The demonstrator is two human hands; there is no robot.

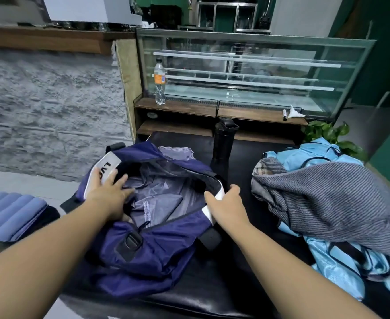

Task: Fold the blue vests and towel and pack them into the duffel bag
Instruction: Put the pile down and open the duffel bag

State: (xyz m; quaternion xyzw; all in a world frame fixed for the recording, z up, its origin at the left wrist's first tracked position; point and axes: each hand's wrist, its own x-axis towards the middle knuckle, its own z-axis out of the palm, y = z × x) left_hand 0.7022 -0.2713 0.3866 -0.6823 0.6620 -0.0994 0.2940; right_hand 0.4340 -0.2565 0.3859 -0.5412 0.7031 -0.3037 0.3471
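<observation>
A navy duffel bag (pixel 157 254) lies open on the black bench, its grey lining showing and nothing inside. My left hand (pixel 107 189) rests on the bag's left rim beside a white label, fingers spread into the opening. My right hand (pixel 226 203) grips the white-trimmed right rim of the bag. To the right lies a heap of light blue vests (pixel 341 261) with dark piping. A grey striped towel (pixel 332 199) is draped unfolded over them.
A black tumbler (pixel 224 143) stands just behind the bag. A plastic bottle (pixel 160 81) stands on the wooden shelf of a glass display case (pixel 258 65). A blue ribbed cushion (pixel 10 212) lies at the left. A green plant (pixel 332 134) sits behind the vests.
</observation>
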